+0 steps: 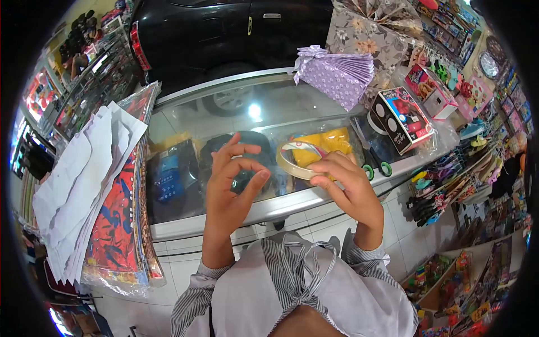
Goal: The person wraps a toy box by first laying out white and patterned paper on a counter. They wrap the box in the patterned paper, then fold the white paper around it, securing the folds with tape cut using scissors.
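Right hand [351, 188] clamped on tape roll [292, 169], above glass counter [193, 115], 2 o'clock from left hand [229, 188]. Left thumb and index close, contact unclear; purple patterned parcel [336, 78] at roll's 1 o'clock.

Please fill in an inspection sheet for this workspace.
Surface: glass counter, metal-edged.
Job's things: tape roll, held above the counter; scissors and purple package nearby.
Clutter: white papers at left, black-and-white box at right.
Grip: right hand pinches the tape roll; left hand open, nothing seen in it.
Cables: none clearly identifiable.
Surroundings: black car beyond the counter; hanging goods at right.
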### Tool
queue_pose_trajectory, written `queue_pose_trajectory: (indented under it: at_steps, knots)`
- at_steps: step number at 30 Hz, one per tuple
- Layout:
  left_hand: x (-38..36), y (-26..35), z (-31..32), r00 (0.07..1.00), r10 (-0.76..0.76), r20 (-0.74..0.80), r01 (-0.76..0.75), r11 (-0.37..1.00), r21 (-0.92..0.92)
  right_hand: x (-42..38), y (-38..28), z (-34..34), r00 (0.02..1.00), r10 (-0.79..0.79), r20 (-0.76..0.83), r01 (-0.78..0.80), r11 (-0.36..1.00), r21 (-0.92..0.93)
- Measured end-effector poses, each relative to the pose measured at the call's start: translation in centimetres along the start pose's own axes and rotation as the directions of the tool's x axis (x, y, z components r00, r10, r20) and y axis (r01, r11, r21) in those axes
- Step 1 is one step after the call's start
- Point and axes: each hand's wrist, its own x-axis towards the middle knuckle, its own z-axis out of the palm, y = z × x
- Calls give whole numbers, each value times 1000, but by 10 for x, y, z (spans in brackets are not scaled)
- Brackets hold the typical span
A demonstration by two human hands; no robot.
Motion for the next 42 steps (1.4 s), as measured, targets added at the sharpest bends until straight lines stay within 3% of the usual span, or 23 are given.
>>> queue_pose_trajectory:
  at_steps: [3,6,10,13,17,20,23,26,29,36,40,42]
  knots:
    - [1,3,7,999,-29,-37,30,999,35,4,2,-7,999,-46,-10,44,987,-152]
    - [2,4,14,997,-44,-67,49,996,68,7,10,-13,997,-74,11,74,989,-127]
    - [-3,3,29,988,-100,-118,105,994,31,5,26,-17,993,-116,4,115,992,47]
    - [-6,5,41,983,-132,-125,132,991,-13,-2,30,-19,998,-58,15,55,987,150]
    - [-9,10,49,985,-140,-106,125,983,-135,-6,33,-21,999,-38,-11,40,981,187]
    - [-8,13,58,988,-85,-130,72,993,-96,-5,35,-26,995,-88,-50,94,985,144]
    - [-4,24,69,978,-4,-208,70,947,313,-7,41,-29,992,-106,-72,107,994,0]
    - [-4,21,75,940,-46,-337,126,968,219,-4,52,-34,987,-120,-109,95,973,-213]
    - [-7,16,66,943,-12,-332,130,933,336,0,67,-52,990,-58,-128,14,948,-319]
    - [-23,12,32,899,61,-434,120,919,377,-12,95,-76,983,64,-170,-122,926,-358]
    - [-31,18,9,879,112,-463,129,880,458,-22,100,-79,963,239,-127,-265,927,-264]
    - [-33,29,-5,893,143,-427,103,858,503,-25,93,-82,957,253,-144,-280,935,-218]
